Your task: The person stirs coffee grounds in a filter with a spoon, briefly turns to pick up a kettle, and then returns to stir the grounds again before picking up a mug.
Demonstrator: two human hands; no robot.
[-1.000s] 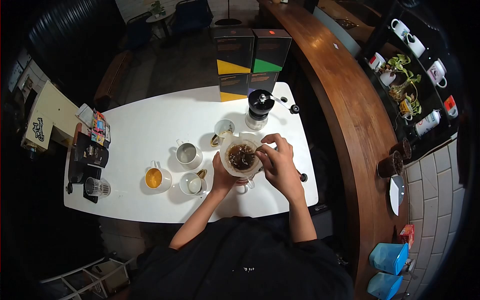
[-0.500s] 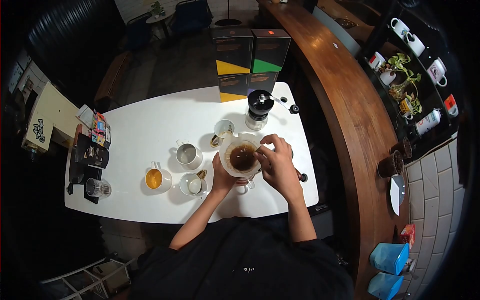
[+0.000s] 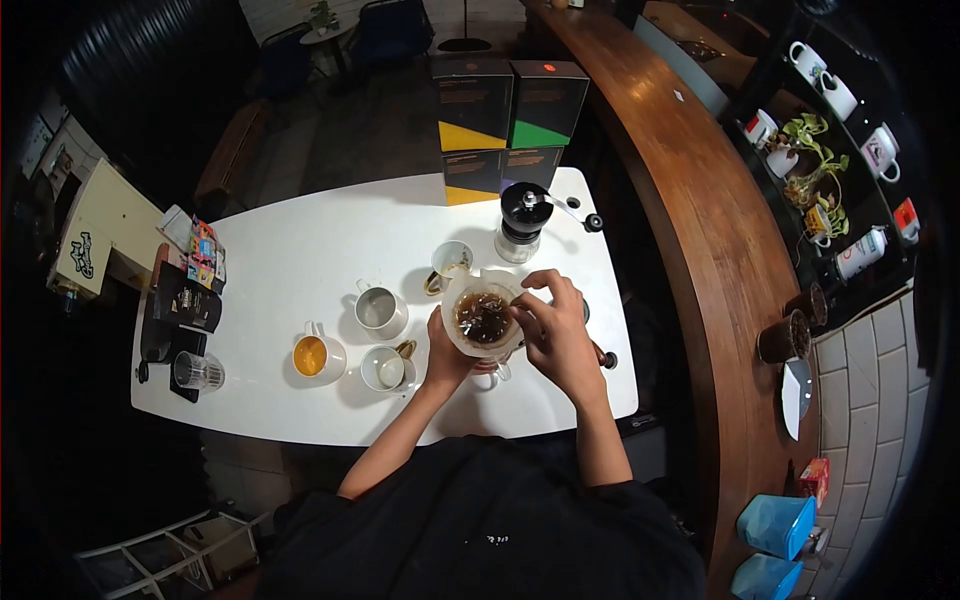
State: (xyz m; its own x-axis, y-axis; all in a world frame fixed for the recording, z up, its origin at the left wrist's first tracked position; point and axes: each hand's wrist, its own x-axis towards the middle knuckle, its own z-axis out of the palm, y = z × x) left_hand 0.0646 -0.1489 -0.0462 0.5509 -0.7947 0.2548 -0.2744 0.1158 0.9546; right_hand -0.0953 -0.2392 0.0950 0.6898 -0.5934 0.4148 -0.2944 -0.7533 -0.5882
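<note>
A white pour-over dripper (image 3: 482, 318) with a paper filter full of dark wet coffee grounds stands on the white table (image 3: 300, 250). My left hand (image 3: 444, 353) grips the dripper's near left side. My right hand (image 3: 553, 329) is over its right rim, fingers pinched on a thin stirrer (image 3: 516, 313) that dips into the grounds. What the dripper rests on is hidden by my hands.
A black hand grinder (image 3: 522, 219) and a small cup (image 3: 450, 263) stand just behind the dripper. Left of it are a grey cup (image 3: 378, 309), a white cup (image 3: 384, 368) and a mug of orange liquid (image 3: 316, 356). Boxes (image 3: 505, 120) stand at the back; a wooden counter (image 3: 700, 230) curves along the right.
My right hand has shifted slightly around the dripper's rim, moving the stirrer through the grounds. My left hand has stayed on the dripper.
</note>
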